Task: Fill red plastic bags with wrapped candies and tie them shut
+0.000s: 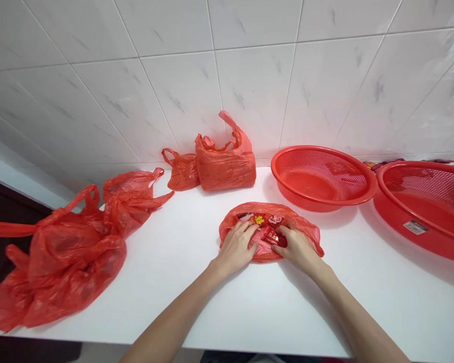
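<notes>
Near the middle of the white table lies a red plastic bag (261,208), spread low with its mouth open. Small wrapped packets, mostly red, show inside; one red packet (271,235) has gold print. My left hand (237,246) rests over the left side of the mouth, thumb and fingers apart, fingertips near the packets. From the right, my right hand (298,247) reaches in, its thumb and fingers bent around a dark red packet (282,240). That packet is partly hidden by the fingers, and its exact kind cannot be made out.
Two red plastic baskets (321,201) (431,242) stand at the right. Against the tiled wall (257,96) are a filled red bag (227,169) and a smaller bag (183,172). Crumpled red bags (75,267) cover the table's left end. Dark red packaging (386,164) shows behind the baskets.
</notes>
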`<state>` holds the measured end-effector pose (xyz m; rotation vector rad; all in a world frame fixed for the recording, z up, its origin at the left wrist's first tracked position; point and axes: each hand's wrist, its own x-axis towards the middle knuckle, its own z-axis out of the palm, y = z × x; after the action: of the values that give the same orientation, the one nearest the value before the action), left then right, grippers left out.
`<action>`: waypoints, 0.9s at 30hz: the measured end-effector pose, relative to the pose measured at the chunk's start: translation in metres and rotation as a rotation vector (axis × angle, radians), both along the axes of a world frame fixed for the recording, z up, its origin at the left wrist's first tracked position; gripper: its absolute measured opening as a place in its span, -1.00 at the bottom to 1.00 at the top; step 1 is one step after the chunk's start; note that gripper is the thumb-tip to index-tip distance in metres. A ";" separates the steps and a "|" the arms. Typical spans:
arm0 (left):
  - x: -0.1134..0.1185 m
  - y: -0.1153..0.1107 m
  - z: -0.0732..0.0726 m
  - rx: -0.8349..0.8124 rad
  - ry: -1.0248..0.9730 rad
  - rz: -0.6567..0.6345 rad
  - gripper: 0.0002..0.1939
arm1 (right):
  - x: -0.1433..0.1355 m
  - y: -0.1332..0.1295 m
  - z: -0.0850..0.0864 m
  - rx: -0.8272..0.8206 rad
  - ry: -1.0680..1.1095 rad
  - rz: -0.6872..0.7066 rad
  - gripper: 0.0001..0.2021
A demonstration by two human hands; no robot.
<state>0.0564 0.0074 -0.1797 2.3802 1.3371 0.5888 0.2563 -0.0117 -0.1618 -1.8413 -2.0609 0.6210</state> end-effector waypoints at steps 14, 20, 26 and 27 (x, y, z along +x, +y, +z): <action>0.005 -0.002 0.016 -0.061 -0.567 -0.038 -0.85 | -0.006 -0.005 -0.001 0.062 0.851 0.144 -0.71; 0.010 -0.005 0.022 -0.556 -0.873 -0.100 -0.65 | -0.007 -0.004 0.007 -0.054 1.075 0.126 -0.66; 0.013 -0.009 0.032 -0.616 -0.984 -0.135 -0.69 | -0.008 -0.006 0.015 -0.141 1.182 0.145 -0.68; 0.013 -0.009 0.033 -0.619 -0.988 -0.140 -0.68 | -0.008 -0.007 0.015 -0.139 1.190 0.139 -0.68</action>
<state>0.0698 -0.0019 -0.1464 1.3373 0.7277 0.9529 0.2481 -0.0183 -0.1464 -0.9074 -1.3062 1.4558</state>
